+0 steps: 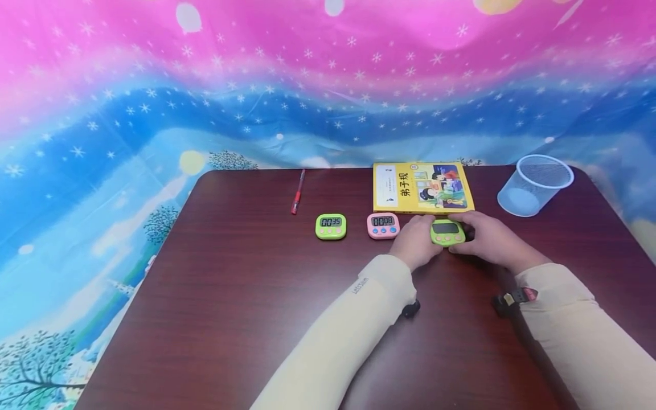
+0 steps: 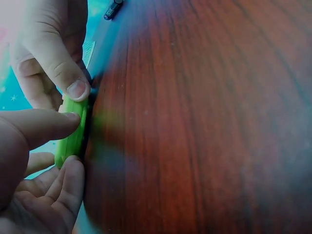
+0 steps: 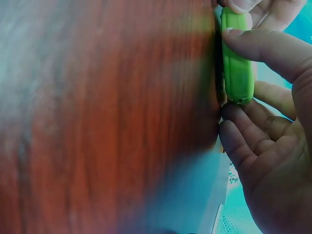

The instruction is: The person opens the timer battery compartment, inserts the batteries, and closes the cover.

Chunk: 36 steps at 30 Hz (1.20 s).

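Observation:
Between both hands is a lime-green digital timer (image 1: 447, 229) with pink buttons, its screen showing no digits. The left hand (image 1: 417, 241) grips its left side, with the thumb on the near edge. From the other side, the right hand (image 1: 489, 240) holds it between thumb and fingers. The left wrist view shows the timer (image 2: 72, 136) edge-on, close to the tabletop. In the right wrist view, the right thumb (image 3: 268, 48) presses its green edge. Just left of the left hand sits a pink timer (image 1: 383, 226) with blue buttons, reading 00:08.
Another green timer (image 1: 331, 226), reading 00:35, lies farther left. A red pen (image 1: 298, 192) is behind it. Behind the hands lies a yellow picture book (image 1: 423, 187). At the back right of the brown table (image 1: 246, 273), a white mesh pen holder (image 1: 535, 185) stands.

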Tool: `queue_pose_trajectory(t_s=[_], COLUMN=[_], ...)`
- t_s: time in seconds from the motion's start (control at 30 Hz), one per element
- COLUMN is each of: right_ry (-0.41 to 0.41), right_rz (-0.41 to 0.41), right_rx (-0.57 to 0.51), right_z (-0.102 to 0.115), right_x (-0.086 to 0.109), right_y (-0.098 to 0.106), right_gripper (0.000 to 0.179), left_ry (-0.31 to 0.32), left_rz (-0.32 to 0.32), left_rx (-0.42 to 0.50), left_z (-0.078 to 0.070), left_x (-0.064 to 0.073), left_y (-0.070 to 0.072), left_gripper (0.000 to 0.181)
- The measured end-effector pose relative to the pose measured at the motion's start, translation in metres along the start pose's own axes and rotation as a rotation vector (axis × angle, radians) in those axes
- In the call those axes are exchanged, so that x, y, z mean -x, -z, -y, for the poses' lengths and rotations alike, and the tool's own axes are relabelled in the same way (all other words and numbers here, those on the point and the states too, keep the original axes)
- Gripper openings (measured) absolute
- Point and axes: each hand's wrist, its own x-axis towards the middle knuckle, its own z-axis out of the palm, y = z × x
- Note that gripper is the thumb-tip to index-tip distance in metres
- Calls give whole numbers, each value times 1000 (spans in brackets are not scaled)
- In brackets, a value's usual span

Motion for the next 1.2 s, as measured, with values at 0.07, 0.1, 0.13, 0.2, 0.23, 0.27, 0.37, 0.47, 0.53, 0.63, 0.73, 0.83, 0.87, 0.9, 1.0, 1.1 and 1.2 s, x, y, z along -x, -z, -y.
queue_pose_trajectory(t_s=[0.07, 0.1, 0.13, 0.2, 0.23, 0.27, 0.37, 0.47, 0.53, 0.63, 0.73, 0.83, 0.87, 0.9, 1.0, 1.1, 1.2], right_ry=[0, 1, 3, 6, 10, 13, 23, 31, 38, 45, 75, 124, 140, 149, 178, 193, 204], right_rz=[-13, -20, -27, -40, -47, -52, -68, -88, -109, -145, -178, -202, -208, -216, -231, -235, -226], right_rx=[1, -4, -7, -14, -16, -20, -28, -51, -70, -113, -157, -192, -203, -210, -246, -273, -294], right_z=[0, 0, 0, 1, 2, 4, 9, 15, 20, 28, 39, 51, 55, 60, 72, 85, 96], right_x=[2, 3, 4, 7, 9, 11, 18, 26, 32, 38, 42, 46, 47, 49, 54, 59, 64], right_y=[1, 1, 2, 4, 5, 6, 8, 10, 10, 8, 5, 2, 0, -1, -5, -11, -16], right_gripper=[81, 81, 82, 83, 83, 84, 83, 79, 76, 72, 68, 64, 63, 62, 60, 60, 60], left_ry=[-17, -27, -39, -64, -77, -89, -126, -152, -170, -173, -151, -121, -119, -120, -124, -146, -178], left_rz=[-7, -11, -17, -29, -36, -42, -62, -72, -81, -77, -72, -72, -74, -80, -85, -90, -93], left_rx=[0, 6, 14, 40, 59, 79, 140, 229, 317, 508, 671, 762, 779, 794, 830, 859, 887], left_z=[1, 1, 2, 3, 4, 6, 9, 13, 15, 20, 28, 37, 39, 42, 48, 56, 64], left_x=[3, 4, 6, 10, 13, 15, 24, 34, 41, 50, 60, 71, 75, 79, 91, 102, 114], left_y=[1, 1, 2, 5, 6, 8, 13, 20, 24, 28, 32, 36, 38, 39, 46, 53, 61], left_gripper=[67, 66, 66, 66, 66, 66, 65, 64, 63, 61, 61, 61, 61, 60, 60, 58, 57])
